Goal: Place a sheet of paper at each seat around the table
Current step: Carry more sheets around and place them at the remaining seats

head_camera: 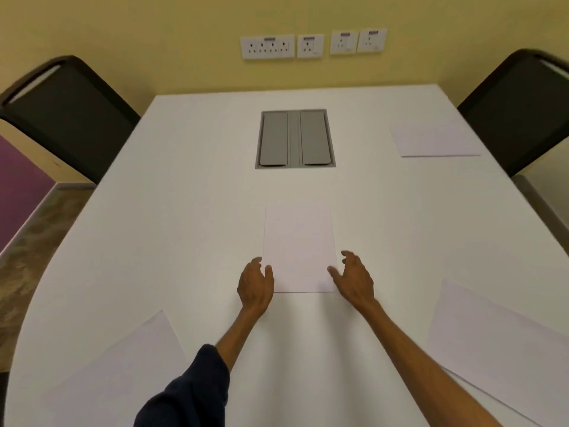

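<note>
While flanking the centre sheet [299, 248], both grips spread, pinching nothing.

Left hand [256, 283] just beside the sheet's near-left edge, right hand [354, 278] at its near-right corner, fingers loose and apart. Sheet flat on the white counter [184, 211], between the hands and the grey cable hatch [295, 138]. 3 more sheets out: far right [434, 140] by the right chair [520, 109], near left [123, 374], near right [498, 343]. Left chair [67, 112] apparently bare of paper. Best pinched lightly at both edges, lifted level, laid square to that seat.
</note>
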{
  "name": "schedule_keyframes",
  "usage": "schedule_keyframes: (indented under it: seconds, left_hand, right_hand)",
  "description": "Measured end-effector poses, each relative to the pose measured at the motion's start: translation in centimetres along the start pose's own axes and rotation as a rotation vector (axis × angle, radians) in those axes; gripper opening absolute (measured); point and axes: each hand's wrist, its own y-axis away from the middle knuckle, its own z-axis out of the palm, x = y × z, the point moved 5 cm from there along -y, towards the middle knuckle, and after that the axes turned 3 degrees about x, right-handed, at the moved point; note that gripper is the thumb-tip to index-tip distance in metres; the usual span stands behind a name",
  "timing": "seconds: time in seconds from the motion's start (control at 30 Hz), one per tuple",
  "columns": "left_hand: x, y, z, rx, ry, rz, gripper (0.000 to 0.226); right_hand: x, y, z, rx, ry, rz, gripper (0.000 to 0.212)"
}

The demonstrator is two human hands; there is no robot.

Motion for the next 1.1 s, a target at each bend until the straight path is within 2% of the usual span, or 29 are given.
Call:
schedule_keyframes:
  seconds: [0.27,0.4,0.53,0.6,0.73,0.87,0.97,1.1]
  left_hand:
    - [-2.7,-3.6,3.1,-0.04,0.101,-0.19,0.052]
    - [-2.7,-4.0,3.6,-0.023,0.205,-0.275,0.052]
    - [-3.0,-3.8,3.8,-0.032,0.363,-0.484,0.055]
    - [-3.3,-3.5,3.8,-0.049,0.408,-0.535,0.046]
    - [-3.4,-2.7,3.4,-0.077,0.441,-0.496,0.032]
    - [-2.6,-1.4,1.9,-0.038,0.494,-0.466,0.027]
    - [-1.9,0.0,-0.2,-0.002,0.528,-0.382,0.014]
    - [-1.2,2.8,-3.6,0.029,0.588,-0.29,0.02]
  right_hand:
    - [2.3,-3.7,3.9,0.02,-0.089,0.181,0.06]
    - [2.2,-3.6,4.8,0.096,-0.195,0.257,0.045]
    - [2.6,-3.0,4.9,0.131,-0.351,0.384,0.03]
    - [2.6,-2.7,4.6,0.133,-0.391,0.391,0.021]
    - [2.7,-1.5,3.7,0.16,-0.445,0.363,0.023]
    - [2.5,0.4,2.5,0.212,-0.515,0.346,0.025]
    - [1.9,2.0,1.0,0.242,-0.608,0.325,0.026]
    - [0.3,4.3,-0.9,0.209,-0.756,0.247,0.025]
